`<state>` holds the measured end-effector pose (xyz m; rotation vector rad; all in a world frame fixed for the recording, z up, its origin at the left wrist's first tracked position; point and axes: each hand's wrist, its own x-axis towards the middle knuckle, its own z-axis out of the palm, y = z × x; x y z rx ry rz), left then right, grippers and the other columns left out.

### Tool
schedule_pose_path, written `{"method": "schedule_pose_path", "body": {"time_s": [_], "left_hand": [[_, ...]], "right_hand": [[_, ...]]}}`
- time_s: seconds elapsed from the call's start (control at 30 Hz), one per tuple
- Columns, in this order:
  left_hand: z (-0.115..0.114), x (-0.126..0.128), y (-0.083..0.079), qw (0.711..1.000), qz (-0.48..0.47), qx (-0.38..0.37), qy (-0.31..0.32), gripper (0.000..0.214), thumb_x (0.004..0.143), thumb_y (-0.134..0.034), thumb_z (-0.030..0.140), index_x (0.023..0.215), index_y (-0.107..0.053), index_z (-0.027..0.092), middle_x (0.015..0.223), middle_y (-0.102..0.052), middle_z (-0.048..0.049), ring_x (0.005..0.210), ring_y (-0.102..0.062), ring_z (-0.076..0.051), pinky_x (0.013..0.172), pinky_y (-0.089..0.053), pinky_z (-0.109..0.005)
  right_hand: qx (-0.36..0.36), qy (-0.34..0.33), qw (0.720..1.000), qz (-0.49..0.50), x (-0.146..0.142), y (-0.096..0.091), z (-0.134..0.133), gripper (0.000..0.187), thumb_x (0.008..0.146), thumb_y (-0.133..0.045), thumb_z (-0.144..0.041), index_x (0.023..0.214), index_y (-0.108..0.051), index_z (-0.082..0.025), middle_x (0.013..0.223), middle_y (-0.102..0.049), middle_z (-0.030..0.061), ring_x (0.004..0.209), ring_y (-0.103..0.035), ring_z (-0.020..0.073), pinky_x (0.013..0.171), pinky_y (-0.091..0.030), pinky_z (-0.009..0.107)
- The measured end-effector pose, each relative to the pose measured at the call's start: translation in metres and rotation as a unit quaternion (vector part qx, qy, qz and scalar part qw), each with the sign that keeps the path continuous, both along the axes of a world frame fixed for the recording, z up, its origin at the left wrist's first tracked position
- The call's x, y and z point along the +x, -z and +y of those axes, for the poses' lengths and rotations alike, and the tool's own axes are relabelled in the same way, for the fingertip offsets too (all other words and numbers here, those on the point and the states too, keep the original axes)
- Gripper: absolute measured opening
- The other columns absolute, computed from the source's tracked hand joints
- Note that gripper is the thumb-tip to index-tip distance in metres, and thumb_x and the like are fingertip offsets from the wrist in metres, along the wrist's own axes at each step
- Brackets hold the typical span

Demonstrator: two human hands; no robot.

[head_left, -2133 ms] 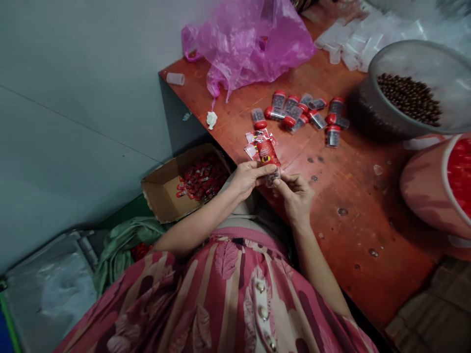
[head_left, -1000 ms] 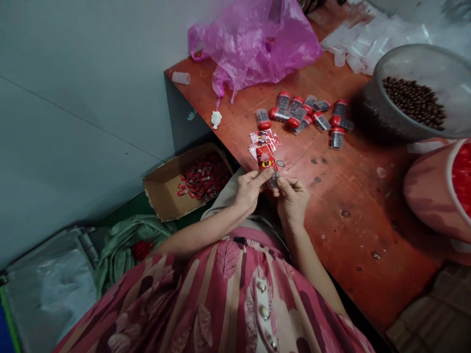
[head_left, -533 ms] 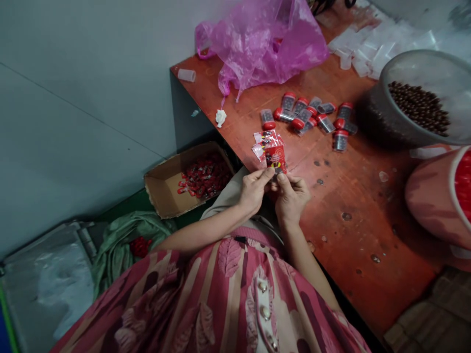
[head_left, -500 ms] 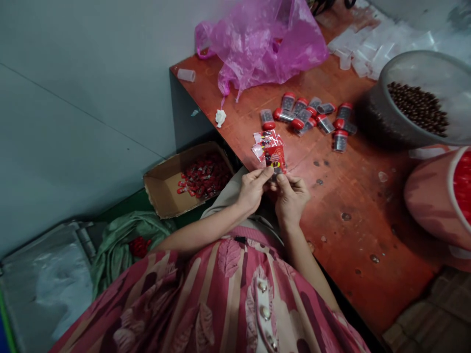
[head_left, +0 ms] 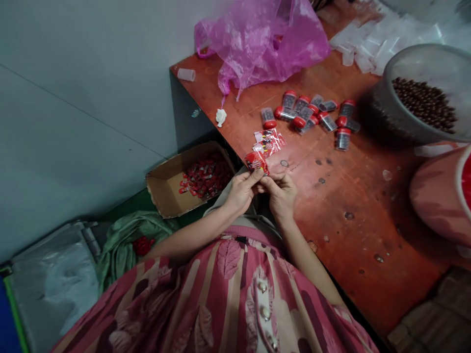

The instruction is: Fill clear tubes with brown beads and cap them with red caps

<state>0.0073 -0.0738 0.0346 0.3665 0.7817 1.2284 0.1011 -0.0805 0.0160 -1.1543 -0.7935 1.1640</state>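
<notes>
A red printed plastic wrapper (head_left: 256, 161) is pinched between my two hands at the table's near edge. My left hand (head_left: 240, 192) grips its lower left side with thumb and fingers. Fingers closed, my right hand (head_left: 282, 196) meets it at the lower right corner; whether anything sits inside the wrapper is hidden. Just beyond lie several more red printed wrappers (head_left: 272, 142), overlapping on the table. Behind them is a loose group of small clear containers (head_left: 304, 117) with red caps and dark contents.
An orange-red table (head_left: 342, 191) carries a pink plastic bag (head_left: 257, 49), a grey tub (head_left: 386, 93) of brown balls, a pink bucket (head_left: 430, 196) of red pieces, and a pile of clear cups (head_left: 393, 41). Below left stands a cardboard box (head_left: 162, 193) of red packs, beside a green sack (head_left: 117, 245).
Both hands have moved left and slightly nearer my body with the wrapper. It now tilts to the left and no longer covers the other wrappers on the table.
</notes>
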Motion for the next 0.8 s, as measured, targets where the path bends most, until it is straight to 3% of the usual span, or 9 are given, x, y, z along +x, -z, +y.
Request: {"method": "schedule_pose_path", "body": {"time_s": [0.1, 0.2, 0.27, 0.37, 0.43, 0.5, 0.6, 0.67, 0.8], "left_hand": [[0.001, -0.021, 0.007, 0.998, -0.008, -0.016, -0.056, 0.030, 0.068, -0.082, 0.036, 0.078, -0.068, 0.012, 0.084, -0.071, -0.0073, 0.075, -0.067, -0.015, 0.072, -0.054, -0.026], [0.001, -0.046, 0.018, 0.981, 0.019, -0.124, -0.149, 0.036, 0.080, -0.068, 0.049, 0.091, -0.067, 0.014, 0.113, -0.069, -0.0140, 0.105, -0.067, -0.022, 0.094, -0.052, -0.033], [0.002, -0.056, 0.022, 0.970, 0.076, -0.162, -0.167, 0.040, 0.082, -0.066, 0.051, 0.097, -0.066, 0.015, 0.124, -0.064, -0.0169, 0.110, -0.065, -0.024, 0.099, -0.049, -0.036], [0.013, -0.055, 0.019, 0.960, 0.246, -0.010, -0.135, 0.036, 0.079, -0.071, 0.043, 0.105, -0.069, 0.019, 0.124, -0.066, -0.0141, 0.111, -0.065, -0.024, 0.104, -0.046, -0.041], [0.032, -0.045, 0.014, 0.899, 0.396, 0.165, -0.091, 0.032, 0.080, -0.071, 0.039, 0.108, -0.071, 0.023, 0.128, -0.065, -0.0096, 0.121, -0.060, -0.023, 0.111, -0.039, -0.042], [0.057, -0.033, 0.010, 0.799, 0.526, 0.290, -0.032, 0.032, 0.080, -0.071, 0.034, 0.111, -0.071, 0.027, 0.135, -0.060, -0.0064, 0.133, -0.049, -0.025, 0.118, -0.028, -0.044], [0.092, -0.019, 0.012, 0.682, 0.647, 0.340, 0.031, 0.033, 0.080, -0.071, 0.028, 0.113, -0.070, 0.025, 0.138, -0.057, -0.0073, 0.141, -0.037, -0.030, 0.120, -0.014, -0.054], [0.104, -0.013, 0.018, 0.651, 0.677, 0.341, 0.045, 0.029, 0.082, -0.069, 0.024, 0.111, -0.070, 0.026, 0.138, -0.057, -0.0074, 0.142, -0.036, -0.031, 0.120, -0.010, -0.057], [0.108, -0.006, 0.028, 0.658, 0.673, 0.336, 0.018, 0.021, 0.086, -0.064, 0.022, 0.103, -0.073, 0.028, 0.131, -0.063, -0.0048, 0.141, -0.039, -0.030, 0.120, -0.009, -0.059]], "right_hand": [[-0.003, -0.055, 0.998, 0.010, -0.004, -0.004, 0.000, 0.031, 0.062, -0.083, -0.035, 0.074, -0.059, -0.019, 0.066, -0.067, -0.0039, 0.052, -0.062, 0.0099, 0.053, -0.056, 0.024], [-0.007, -0.063, 0.998, 0.023, 0.001, -0.009, -0.001, 0.031, 0.063, -0.082, -0.034, 0.081, -0.062, -0.019, 0.073, -0.070, -0.0019, 0.057, -0.064, 0.0109, 0.055, -0.057, 0.025], [-0.005, -0.050, 0.999, 0.015, 0.007, -0.011, 0.000, 0.027, 0.068, -0.079, -0.035, 0.081, -0.062, -0.019, 0.070, -0.068, -0.0024, 0.056, -0.064, 0.0110, 0.053, -0.056, 0.024], [-0.006, -0.039, 0.999, -0.006, 0.016, -0.014, 0.002, 0.025, 0.073, -0.076, -0.038, 0.079, -0.060, -0.018, 0.066, -0.066, -0.0029, 0.054, -0.064, 0.0108, 0.050, -0.054, 0.022], [-0.008, -0.038, 0.999, -0.019, 0.019, -0.015, 0.003, 0.027, 0.073, -0.075, -0.040, 0.078, -0.060, -0.018, 0.067, -0.066, -0.0025, 0.053, -0.063, 0.0106, 0.048, -0.054, 0.022], [-0.011, -0.042, 0.999, -0.033, 0.020, -0.016, 0.003, 0.028, 0.073, -0.075, -0.041, 0.078, -0.060, -0.018, 0.067, -0.066, -0.0024, 0.053, -0.062, 0.0101, 0.048, -0.053, 0.021], [-0.014, -0.054, 0.997, -0.052, 0.024, -0.018, 0.001, 0.026, 0.075, -0.074, -0.040, 0.078, -0.061, -0.018, 0.063, -0.066, -0.0028, 0.052, -0.061, 0.0095, 0.048, -0.051, 0.020], [-0.016, -0.059, 0.996, -0.062, 0.030, -0.019, 0.001, 0.023, 0.076, -0.073, -0.038, 0.079, -0.062, -0.018, 0.062, -0.065, -0.0030, 0.051, -0.061, 0.0092, 0.049, -0.051, 0.020], [-0.017, -0.052, 0.995, -0.084, 0.044, -0.019, 0.011, 0.023, 0.075, -0.074, -0.037, 0.078, -0.063, -0.018, 0.061, -0.065, -0.0030, 0.051, -0.060, 0.0096, 0.050, -0.051, 0.021]]}}
